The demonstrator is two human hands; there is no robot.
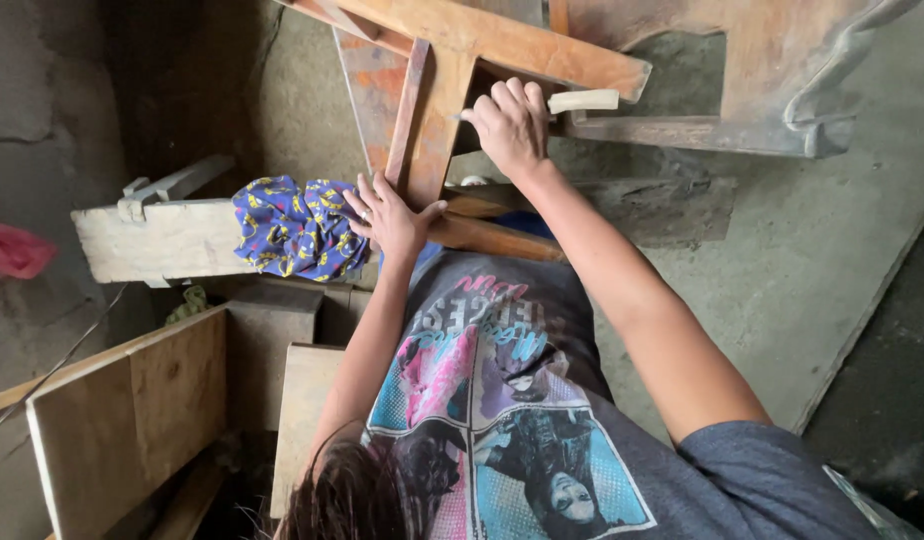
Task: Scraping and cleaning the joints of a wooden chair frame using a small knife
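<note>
The wooden frame (452, 90) up at 12 o'clock is warm orange-brown, with redder orange blotches on the slanted board behind it. The handle (582, 100) poking out of the right hand (512, 125) is pale cream. At about 9 o'clock the bunched cloth (297, 228) is deep blue-purple with a yellow scribbly print. The beam (162, 240) under it is washed-out pale wood. Way over at the left edge a rag (12, 250) is pinkish red. The shirt (522, 400) at 6 o'clock is grey-blue, printed with pink, teal and black panels. The floor (832, 220) is dull grey-green.
</note>
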